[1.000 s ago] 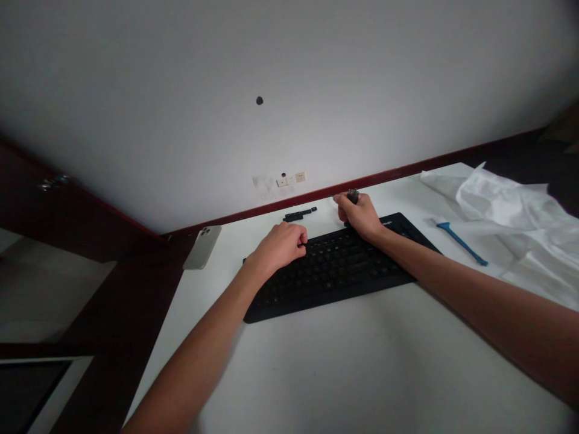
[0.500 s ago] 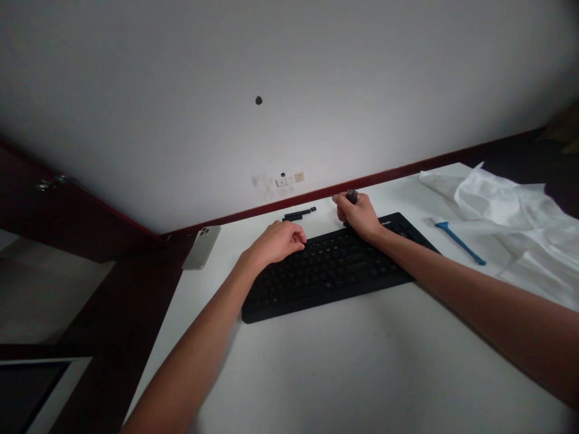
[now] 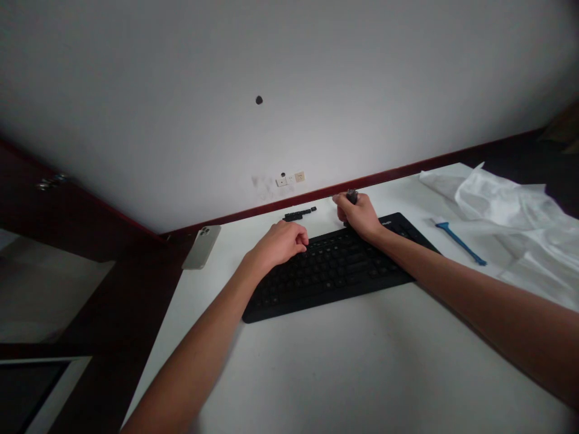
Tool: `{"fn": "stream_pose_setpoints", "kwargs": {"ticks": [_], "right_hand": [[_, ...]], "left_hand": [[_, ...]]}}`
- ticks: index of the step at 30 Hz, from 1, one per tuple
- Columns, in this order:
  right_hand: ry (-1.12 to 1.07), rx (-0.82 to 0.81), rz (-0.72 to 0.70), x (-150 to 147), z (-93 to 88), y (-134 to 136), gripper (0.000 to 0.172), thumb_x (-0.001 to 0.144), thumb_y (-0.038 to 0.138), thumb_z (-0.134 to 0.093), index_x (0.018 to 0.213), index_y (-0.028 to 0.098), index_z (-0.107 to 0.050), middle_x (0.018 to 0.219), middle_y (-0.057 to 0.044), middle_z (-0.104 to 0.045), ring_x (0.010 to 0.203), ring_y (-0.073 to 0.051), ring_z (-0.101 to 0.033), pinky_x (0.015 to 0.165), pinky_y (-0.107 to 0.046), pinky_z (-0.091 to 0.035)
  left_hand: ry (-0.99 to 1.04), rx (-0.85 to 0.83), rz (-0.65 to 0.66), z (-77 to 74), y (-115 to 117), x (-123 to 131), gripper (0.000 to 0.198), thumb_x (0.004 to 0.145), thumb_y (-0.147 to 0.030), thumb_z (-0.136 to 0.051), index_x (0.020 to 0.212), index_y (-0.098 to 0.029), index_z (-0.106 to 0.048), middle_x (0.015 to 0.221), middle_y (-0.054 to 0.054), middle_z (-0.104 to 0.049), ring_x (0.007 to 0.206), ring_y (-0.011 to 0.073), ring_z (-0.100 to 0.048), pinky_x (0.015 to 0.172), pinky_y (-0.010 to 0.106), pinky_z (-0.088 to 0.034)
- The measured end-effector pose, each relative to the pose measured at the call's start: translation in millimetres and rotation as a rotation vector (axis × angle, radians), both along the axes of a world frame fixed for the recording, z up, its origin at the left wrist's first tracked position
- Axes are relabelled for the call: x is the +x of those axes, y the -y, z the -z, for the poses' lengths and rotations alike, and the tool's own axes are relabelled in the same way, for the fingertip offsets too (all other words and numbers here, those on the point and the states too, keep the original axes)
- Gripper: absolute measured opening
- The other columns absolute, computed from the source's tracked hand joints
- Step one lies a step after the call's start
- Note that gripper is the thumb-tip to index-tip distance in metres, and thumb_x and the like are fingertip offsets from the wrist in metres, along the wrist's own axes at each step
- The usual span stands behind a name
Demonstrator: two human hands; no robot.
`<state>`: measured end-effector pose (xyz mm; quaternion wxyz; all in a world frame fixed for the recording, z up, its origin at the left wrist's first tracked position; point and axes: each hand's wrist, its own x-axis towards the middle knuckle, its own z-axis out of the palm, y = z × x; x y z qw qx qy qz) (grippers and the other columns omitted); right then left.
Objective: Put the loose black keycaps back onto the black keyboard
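A black keyboard [image 3: 325, 271] lies at a slant on the white table. My left hand [image 3: 283, 241] is at its far left edge, fingers curled with thumb and fingertips gripping that edge. Over the far side of the keyboard, my right hand [image 3: 357, 214] is closed in a fist around a small dark-handled tool [image 3: 351, 196]. Only the top of this tool sticks out above the fist; its lower end is hidden. Several loose black keycaps [image 3: 298, 214] lie in a row behind the keyboard, between my hands.
A phone [image 3: 201, 247] lies face down at the table's left edge. On the right are a blue brush-like tool [image 3: 460, 242] and a crumpled white sheet [image 3: 511, 205]. The white table [image 3: 316, 367] stands against a wall with sockets [image 3: 289, 179].
My left hand has shifted very slightly to the right along the keyboard's edge. My right hand stays in nearly the same place, still around the dark-handled tool.
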<state>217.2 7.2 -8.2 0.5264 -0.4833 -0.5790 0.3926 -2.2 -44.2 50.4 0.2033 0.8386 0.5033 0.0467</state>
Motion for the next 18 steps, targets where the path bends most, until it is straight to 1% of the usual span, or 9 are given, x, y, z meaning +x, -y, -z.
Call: {"fn": "stream_pose_setpoints", "kwargs": {"ticks": [6, 9, 13, 15, 18], "right_hand": [[-0.026, -0.011, -0.005, 0, 0.0, 0, 0.044, 0.091, 0.038, -0.062, 0.053, 0.023, -0.044, 0.048, 0.000, -0.048, 0.049, -0.014, -0.043, 0.053, -0.031, -0.037], [-0.007, -0.009, 0.002, 0, -1.1, 1, 0.044, 0.092, 0.037, -0.061, 0.053, 0.023, -0.046, 0.049, -0.001, -0.048, 0.051, -0.014, -0.044, 0.054, -0.031, -0.038], [-0.021, -0.004, -0.001, -1, -1.7, 2, 0.044, 0.092, 0.036, -0.061, 0.053, 0.023, -0.045, 0.048, -0.001, -0.048, 0.050, -0.014, -0.043, 0.054, -0.032, -0.038], [-0.010, -0.005, 0.001, -1, -2.0, 2, 0.044, 0.091, 0.037, -0.062, 0.053, 0.023, -0.045, 0.048, -0.001, -0.048, 0.050, -0.014, -0.043, 0.054, -0.032, -0.038], [-0.001, -0.009, 0.004, 0, -2.5, 2, 0.044, 0.091, 0.036, -0.062, 0.053, 0.023, -0.045, 0.049, -0.001, -0.048, 0.050, -0.014, -0.044, 0.054, -0.032, -0.038]], "left_hand": [[0.112, -0.055, -0.016, 3.2, -10, -8, 0.005, 0.082, -0.018, -0.079, 0.081, -0.022, -0.081, 0.081, 0.001, -0.079, 0.084, 0.0190, -0.074, 0.083, 0.030, -0.052], [0.124, -0.066, -0.020, 4.3, -11, -9, 0.004, 0.082, -0.017, -0.079, 0.081, -0.021, -0.081, 0.081, 0.002, -0.079, 0.084, 0.0190, -0.073, 0.082, 0.030, -0.052], [0.144, -0.123, -0.021, 7.0, -12, -9, 0.002, 0.082, -0.018, -0.080, 0.082, -0.019, -0.079, 0.084, 0.003, -0.078, 0.083, 0.0185, -0.072, 0.079, 0.029, -0.051], [0.129, -0.137, -0.037, 8.9, -13, -10, 0.006, 0.080, -0.020, -0.081, 0.086, -0.019, -0.078, 0.086, 0.003, -0.078, 0.081, 0.0184, -0.071, 0.077, 0.029, -0.051], [0.117, -0.151, -0.075, 11.9, -17, -12, 0.023, 0.078, -0.023, -0.083, 0.100, -0.020, -0.079, 0.099, 0.004, -0.079, 0.082, 0.0188, -0.070, 0.077, 0.029, -0.051]]}}
